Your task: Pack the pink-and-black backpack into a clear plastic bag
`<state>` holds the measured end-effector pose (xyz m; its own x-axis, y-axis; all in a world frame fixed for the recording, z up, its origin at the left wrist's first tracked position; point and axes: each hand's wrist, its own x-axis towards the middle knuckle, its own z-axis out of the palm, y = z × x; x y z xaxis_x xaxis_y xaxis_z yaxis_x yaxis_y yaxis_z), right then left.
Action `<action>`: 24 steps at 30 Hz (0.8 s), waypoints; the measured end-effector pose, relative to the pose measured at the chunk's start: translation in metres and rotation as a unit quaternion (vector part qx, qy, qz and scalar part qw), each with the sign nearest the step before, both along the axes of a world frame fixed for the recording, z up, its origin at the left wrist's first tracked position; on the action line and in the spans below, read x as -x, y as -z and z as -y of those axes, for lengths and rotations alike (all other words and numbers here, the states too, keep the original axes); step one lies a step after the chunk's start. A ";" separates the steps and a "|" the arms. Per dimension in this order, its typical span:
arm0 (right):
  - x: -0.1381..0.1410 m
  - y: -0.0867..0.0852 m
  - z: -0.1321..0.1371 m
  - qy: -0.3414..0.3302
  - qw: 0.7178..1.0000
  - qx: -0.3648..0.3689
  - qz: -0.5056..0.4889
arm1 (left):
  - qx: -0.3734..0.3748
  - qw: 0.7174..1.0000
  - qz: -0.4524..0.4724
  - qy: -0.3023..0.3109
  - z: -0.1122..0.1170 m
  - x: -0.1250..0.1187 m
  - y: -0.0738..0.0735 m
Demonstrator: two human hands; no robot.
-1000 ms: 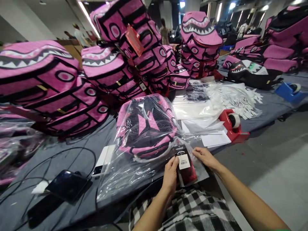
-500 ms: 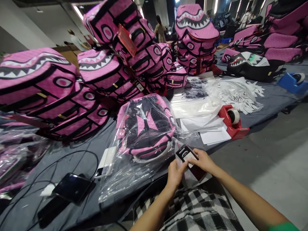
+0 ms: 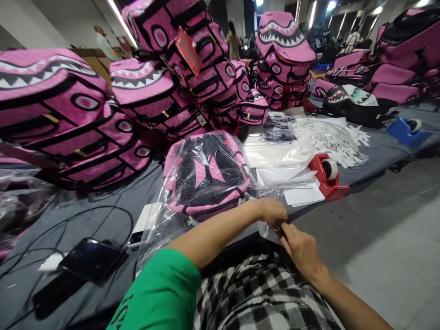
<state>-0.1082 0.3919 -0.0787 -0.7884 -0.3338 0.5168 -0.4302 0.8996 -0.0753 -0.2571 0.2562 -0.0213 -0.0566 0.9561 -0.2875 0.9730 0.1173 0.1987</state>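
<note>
At the front edge of the table, my left hand (image 3: 272, 211) is closed on the dark hang tag (image 3: 277, 229), its fingers curled over the top. My right hand (image 3: 302, 247) pinches the tag's near side, just below the left. Most of the tag is hidden, and a small clear sleeve (image 3: 268, 233) hangs at it. Beyond my left forearm lies a pink and black backpack (image 3: 202, 176), back panel up, in a clear plastic bag (image 3: 160, 233) that spreads toward me.
Stacked pink shark-mouth backpacks (image 3: 79, 105) line the far side. A red tape dispenser (image 3: 328, 181), white papers (image 3: 302, 195) and a heap of white strips (image 3: 330, 137) lie to the right. At left are a black tablet-like device (image 3: 89, 259), cables and a white box (image 3: 146, 220).
My left arm has swung up and across, and the left hand now covers the tag from above. The tag's printed face has turned out of sight. The view has shifted slightly.
</note>
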 end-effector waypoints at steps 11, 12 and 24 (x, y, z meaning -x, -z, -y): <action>0.087 -0.031 -0.006 -0.123 0.985 0.113 -0.035 | -0.288 0.955 -0.072 -0.019 0.067 -0.063 0.015; 0.112 -0.029 0.002 -0.135 0.981 0.138 0.035 | -0.340 0.936 -0.075 -0.052 0.072 -0.065 0.017; 0.193 -0.054 -0.004 0.007 0.960 0.281 0.019 | -0.151 0.787 -0.048 -0.597 0.033 0.023 -0.021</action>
<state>-0.3015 0.3957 -0.0252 -0.8124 0.0005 0.5831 -0.4053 0.7185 -0.5652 -0.2800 0.2233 -0.0005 -0.9732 0.2298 0.0035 0.2184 0.9199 0.3256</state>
